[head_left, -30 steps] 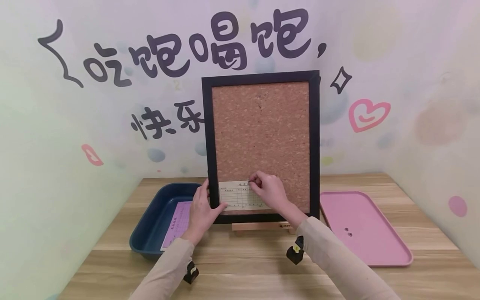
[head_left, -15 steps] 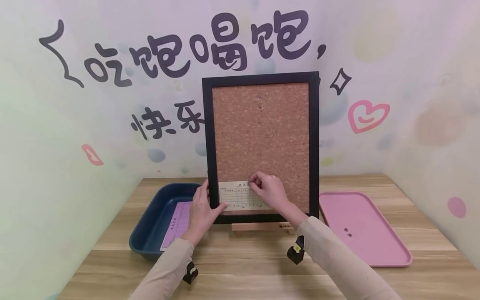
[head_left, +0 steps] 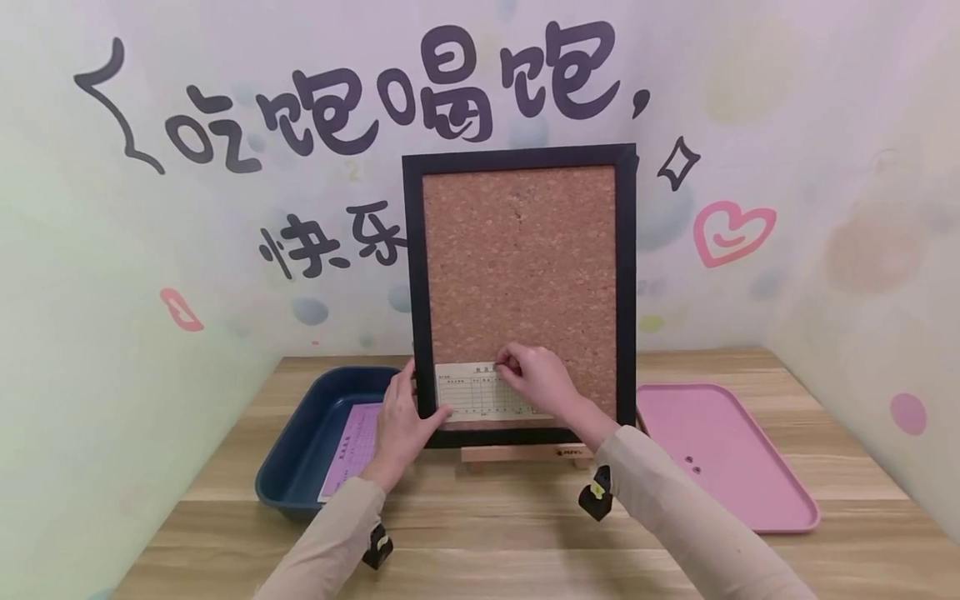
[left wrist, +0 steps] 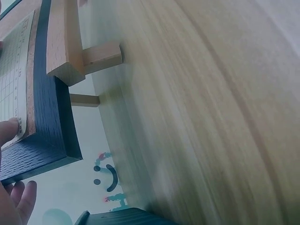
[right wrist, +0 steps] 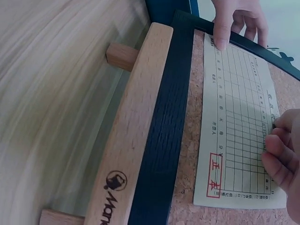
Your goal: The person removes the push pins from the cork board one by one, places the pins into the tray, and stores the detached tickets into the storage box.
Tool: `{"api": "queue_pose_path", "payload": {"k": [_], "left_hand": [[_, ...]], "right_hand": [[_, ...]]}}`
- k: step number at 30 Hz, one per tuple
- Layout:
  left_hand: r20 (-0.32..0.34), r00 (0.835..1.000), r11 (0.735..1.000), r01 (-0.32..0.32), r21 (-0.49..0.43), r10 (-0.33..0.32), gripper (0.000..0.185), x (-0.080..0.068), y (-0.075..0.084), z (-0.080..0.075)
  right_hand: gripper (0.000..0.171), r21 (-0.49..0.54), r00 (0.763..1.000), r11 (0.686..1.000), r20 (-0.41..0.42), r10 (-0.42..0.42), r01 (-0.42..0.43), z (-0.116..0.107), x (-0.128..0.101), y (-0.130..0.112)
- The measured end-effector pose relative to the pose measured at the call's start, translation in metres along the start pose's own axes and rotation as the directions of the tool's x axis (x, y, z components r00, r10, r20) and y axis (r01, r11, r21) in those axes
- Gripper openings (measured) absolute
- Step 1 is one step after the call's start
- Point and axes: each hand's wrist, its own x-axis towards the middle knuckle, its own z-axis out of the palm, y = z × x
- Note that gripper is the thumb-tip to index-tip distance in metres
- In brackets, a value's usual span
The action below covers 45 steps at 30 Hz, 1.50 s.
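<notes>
A black-framed corkboard [head_left: 521,267] leans upright on a wooden easel [head_left: 517,454]. Low on the cork lies a cream printed receipt form [head_left: 461,396], with a red stamp box near one end in the right wrist view. My left hand [head_left: 401,421] grips the frame's lower left edge, thumb on the form's corner and fingers behind the frame. At the form's top edge, near its middle, my right hand [head_left: 540,379] pinches a small dark pin [right wrist: 274,125], mostly hidden by the fingertips. The right hand covers part of the form in the head view.
To the left stands a dark blue tub [head_left: 292,450] holding a purple printed form [head_left: 352,446]. A pink tray [head_left: 750,467] lies on the right, with two small dark pins [head_left: 693,465] on it. Behind the wooden table [head_left: 480,542] rises a wall with painted lettering.
Both hands keep their places on the frame and at the form's top edge. The head view shifts slightly; nothing else visibly moves.
</notes>
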Motion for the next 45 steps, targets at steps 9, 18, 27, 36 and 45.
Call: {"api": "queue_pose_path", "payload": {"k": [9,18,27,36,45], "left_hand": [[0.0,1.0,1.0,0.013,-0.008,-0.013,0.088,-0.002,0.0,-0.002],[0.007,1.0,1.0,0.011,-0.02,-0.011,0.089,0.0,-0.001,0.0],[0.019,1.0,1.0,0.024,-0.018,-0.024,0.089,0.0,0.0,-0.002],[0.027,0.999,0.999,0.032,-0.017,-0.031,0.088,0.0,0.0,-0.002],[0.028,0.999,0.999,0.031,-0.026,-0.03,0.088,0.001,-0.001,-0.001]], "right_hand": [[0.004,-0.024,0.999,0.999,0.033,-0.037,0.038,0.001,0.001,0.001],[0.004,-0.061,0.998,0.996,-0.007,-0.069,0.069,0.002,-0.001,0.002],[0.005,-0.094,0.991,0.987,0.037,-0.127,0.13,0.0,0.0,0.003],[0.004,-0.129,0.981,0.978,0.127,-0.147,0.163,-0.008,0.004,0.001],[0.004,-0.078,0.979,0.987,0.157,-0.129,0.142,-0.01,0.005,0.004]]}}
